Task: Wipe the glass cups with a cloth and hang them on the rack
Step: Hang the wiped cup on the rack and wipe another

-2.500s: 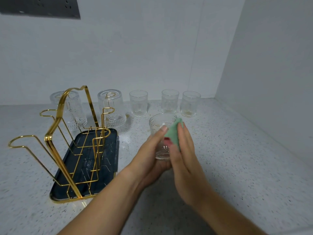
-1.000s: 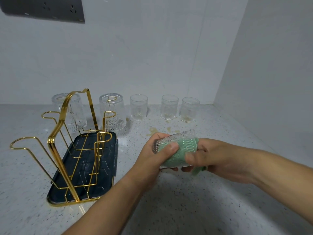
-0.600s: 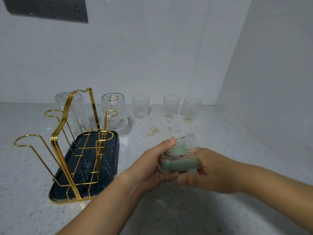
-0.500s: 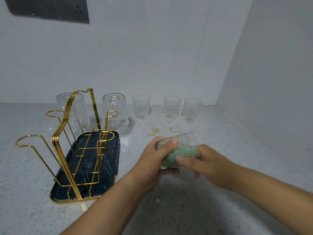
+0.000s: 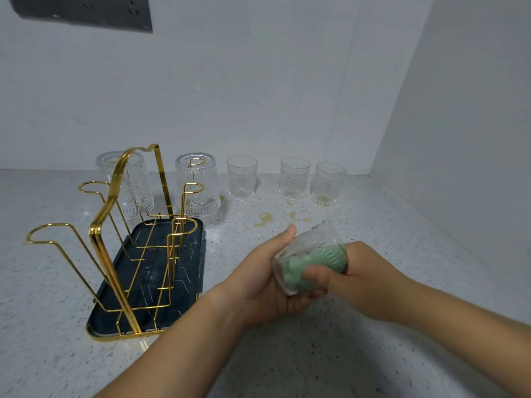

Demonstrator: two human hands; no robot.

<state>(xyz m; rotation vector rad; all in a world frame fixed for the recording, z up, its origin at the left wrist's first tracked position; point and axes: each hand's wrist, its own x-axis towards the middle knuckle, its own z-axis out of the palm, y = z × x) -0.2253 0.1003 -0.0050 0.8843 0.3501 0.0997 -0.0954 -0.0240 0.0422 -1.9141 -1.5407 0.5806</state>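
A ribbed glass cup [image 5: 309, 248] lies on its side above the counter, cradled from below and behind by my left hand [image 5: 263, 278]. A green cloth [image 5: 330, 258] is stuffed inside the cup, and my right hand [image 5: 359, 278] holds the cloth with fingers in the cup's mouth and thumb across its outside. The gold wire rack [image 5: 112, 234] stands on its dark tray [image 5: 189, 254] to the left. Two cups [image 5: 126, 185] [image 5: 198, 188] hang upside down on the rack's far hooks. Three upright cups [image 5: 242, 178] [image 5: 294, 178] [image 5: 329, 183] stand in a row at the back wall.
Yellowish wet stains [image 5: 265, 218] mark the speckled counter in front of the upright cups. White walls close the back and the right side. A dark socket panel [image 5: 83, 11] sits high on the back wall at the left.
The cup went from upright to lying on its side, with the cloth pushed inside. My hands have kept turning and wiping it, shifting slightly right and down over the last second.
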